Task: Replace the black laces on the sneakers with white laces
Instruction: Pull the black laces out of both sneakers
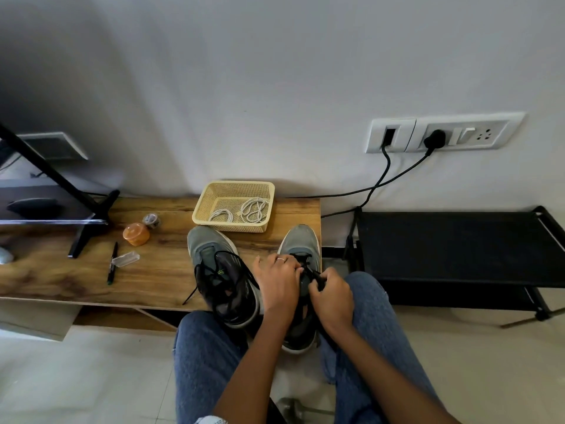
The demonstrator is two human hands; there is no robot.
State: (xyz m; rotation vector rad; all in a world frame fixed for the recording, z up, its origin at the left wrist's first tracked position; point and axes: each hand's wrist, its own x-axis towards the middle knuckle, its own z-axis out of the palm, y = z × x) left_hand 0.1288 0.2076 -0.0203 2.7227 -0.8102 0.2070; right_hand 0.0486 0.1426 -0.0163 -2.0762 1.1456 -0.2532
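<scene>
The right hand (pixel 331 296) pinches the black lace (pixel 312 270) of the right sneaker (pixel 298 243). The left hand (pixel 279 280), fingers curled, grips the same lace just beside it. The left sneaker (pixel 220 270) stands left of that hand; the basket (pixel 234 206) with white laces (pixel 252 209) lies beyond.

My forearms reach forward between my knees, left hand (pixel 279 281) with fingers (pixel 290 264) curled and bunched, right hand (pixel 331 293) curled and pinching.
</scene>
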